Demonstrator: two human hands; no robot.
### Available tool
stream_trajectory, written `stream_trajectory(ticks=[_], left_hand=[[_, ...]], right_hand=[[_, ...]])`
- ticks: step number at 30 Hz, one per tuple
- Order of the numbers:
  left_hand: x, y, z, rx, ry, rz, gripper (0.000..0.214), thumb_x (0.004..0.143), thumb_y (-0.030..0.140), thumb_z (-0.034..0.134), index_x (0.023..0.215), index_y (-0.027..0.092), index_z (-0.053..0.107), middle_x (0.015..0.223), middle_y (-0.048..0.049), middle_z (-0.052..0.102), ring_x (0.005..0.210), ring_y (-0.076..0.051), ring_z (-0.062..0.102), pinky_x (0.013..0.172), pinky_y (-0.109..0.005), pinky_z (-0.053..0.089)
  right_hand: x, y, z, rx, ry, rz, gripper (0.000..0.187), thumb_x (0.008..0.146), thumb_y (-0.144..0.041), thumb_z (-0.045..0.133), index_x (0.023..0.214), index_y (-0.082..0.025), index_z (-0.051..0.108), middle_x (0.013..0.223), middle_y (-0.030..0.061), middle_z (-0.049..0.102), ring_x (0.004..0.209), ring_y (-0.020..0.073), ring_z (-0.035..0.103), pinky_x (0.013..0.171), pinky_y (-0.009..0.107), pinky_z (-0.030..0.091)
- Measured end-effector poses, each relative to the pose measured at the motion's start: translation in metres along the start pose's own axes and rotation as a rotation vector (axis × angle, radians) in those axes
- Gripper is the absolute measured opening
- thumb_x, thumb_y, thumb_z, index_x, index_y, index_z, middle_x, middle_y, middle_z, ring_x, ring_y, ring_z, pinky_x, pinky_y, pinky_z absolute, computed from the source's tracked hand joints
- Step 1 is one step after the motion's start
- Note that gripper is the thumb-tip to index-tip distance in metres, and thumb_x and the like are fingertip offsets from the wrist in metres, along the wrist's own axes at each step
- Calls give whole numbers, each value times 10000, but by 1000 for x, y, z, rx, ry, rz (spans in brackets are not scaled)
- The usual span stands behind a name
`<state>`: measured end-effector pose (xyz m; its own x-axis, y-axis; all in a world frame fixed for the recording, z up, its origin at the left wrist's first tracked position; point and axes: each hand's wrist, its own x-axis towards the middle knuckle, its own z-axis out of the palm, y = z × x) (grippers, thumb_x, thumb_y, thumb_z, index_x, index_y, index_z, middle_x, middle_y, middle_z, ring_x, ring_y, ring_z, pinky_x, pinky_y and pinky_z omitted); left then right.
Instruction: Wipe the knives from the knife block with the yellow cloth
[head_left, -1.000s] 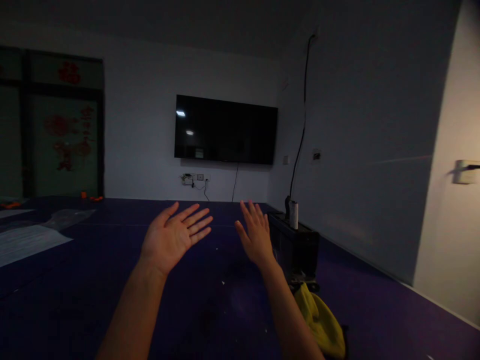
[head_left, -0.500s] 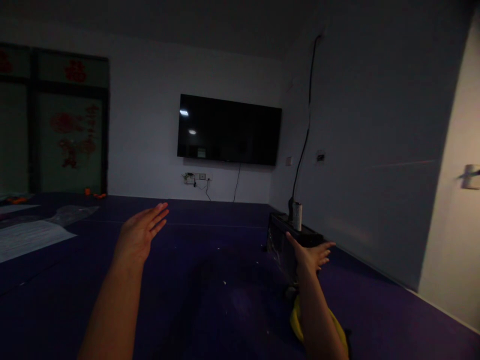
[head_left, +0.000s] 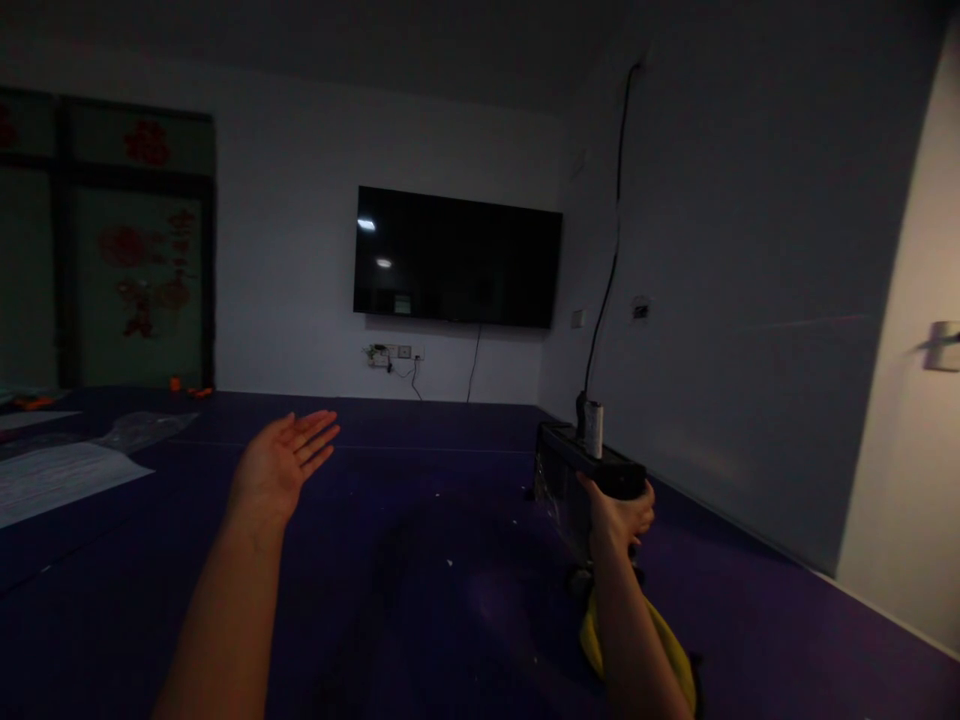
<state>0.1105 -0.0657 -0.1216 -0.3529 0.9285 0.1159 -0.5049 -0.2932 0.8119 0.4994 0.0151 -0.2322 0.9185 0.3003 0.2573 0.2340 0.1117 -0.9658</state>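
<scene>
My right hand (head_left: 619, 515) curls round the near top corner of a black box-shaped device (head_left: 581, 485) standing on the dark blue floor at the right. A small light cylinder (head_left: 593, 428) and a dark cable sit on top of the device. My left hand (head_left: 281, 462) is raised over the floor at centre left, palm up, fingers stretched out, holding nothing. A yellow cloth (head_left: 660, 645) lies on the floor under my right forearm.
A dark wall television (head_left: 457, 257) hangs on the far wall above sockets. A black cable (head_left: 611, 230) runs up the right wall. Pale sheets (head_left: 52, 470) lie on the floor at the left, before dark glass doors with red decorations.
My hands, first held together with open palms, moved apart. My right hand swung right to the black device and closed on its corner. My left hand stayed raised and open.
</scene>
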Motion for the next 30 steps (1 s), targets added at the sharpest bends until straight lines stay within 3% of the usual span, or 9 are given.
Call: stream_trajectory(ticks=[11,17,23,26,30], left_hand=[[2,0,0,-18,-14,-10,295,780,279,389,762,126,641,1005,-115,663,993,-217,597,908,-359,436],[2,0,0,-11,-26,-10,295,778,257,384,770,117,643,967,-116,673,954,-211,613,879,-344,451],[2,-1,0,23,-15,1,295,770,268,387,761,126,645,968,-103,676,956,-203,611,847,-328,460],[3,-3,1,64,-22,8,295,766,281,391,776,131,645,996,-98,670,980,-201,601,874,-336,439],[3,-5,5,136,-55,21,275,744,310,435,792,137,642,1037,-102,657,1015,-215,582,930,-374,394]], right_hand=[[3,3,2,-64,1,31,961,493,-529,691,1312,-270,260,1348,195,316,1236,411,265,945,630,219],[5,6,0,-188,-63,29,917,585,-568,616,1342,-291,180,1357,181,309,1223,390,296,933,594,297],[7,4,-1,-55,-26,30,968,485,-540,705,1312,-241,301,1324,177,377,1203,388,342,947,572,298],[9,-1,1,3,-7,-39,971,446,-511,740,1284,-207,356,1272,161,440,1177,360,384,953,518,326],[8,-12,6,208,-34,-279,949,423,-466,765,1244,-172,391,1233,132,462,1163,329,393,981,486,306]])
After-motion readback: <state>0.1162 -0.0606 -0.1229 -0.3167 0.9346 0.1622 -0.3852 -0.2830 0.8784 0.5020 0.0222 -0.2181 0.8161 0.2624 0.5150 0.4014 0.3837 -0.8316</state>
